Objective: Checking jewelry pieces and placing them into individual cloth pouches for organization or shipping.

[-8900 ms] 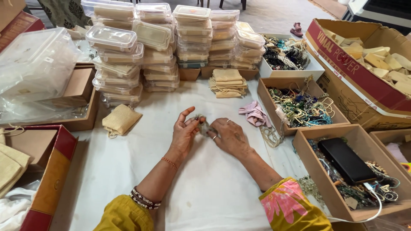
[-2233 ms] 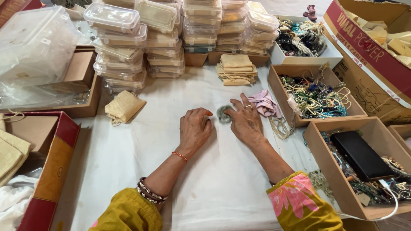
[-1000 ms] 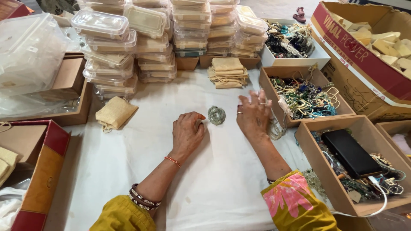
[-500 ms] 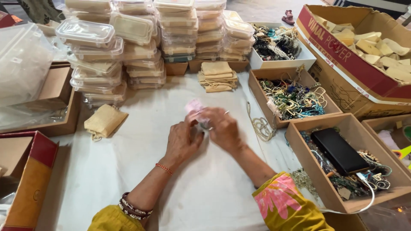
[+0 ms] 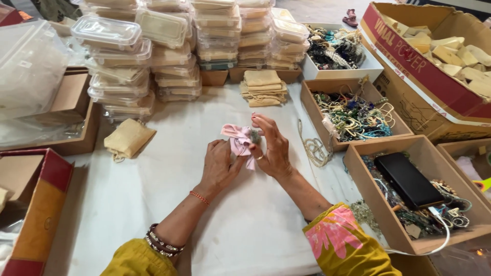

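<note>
My left hand and my right hand meet over the white cloth-covered table. Together they hold a small pink cloth pouch. A small grey-green jewellery piece sits at the pouch's mouth, under my right fingers. My left fingers pinch the pouch's lower edge.
Stacks of clear plastic boxes stand at the back. A beige pouch lies to the left, folded beige pouches behind. Cardboard trays of beaded necklaces and a black case stand on the right. A bead string lies near my right hand.
My right hand fetched the pink pouch from the right and brought it to the middle. Both hands now hold it with the jewellery piece, which earlier lay on the cloth.
</note>
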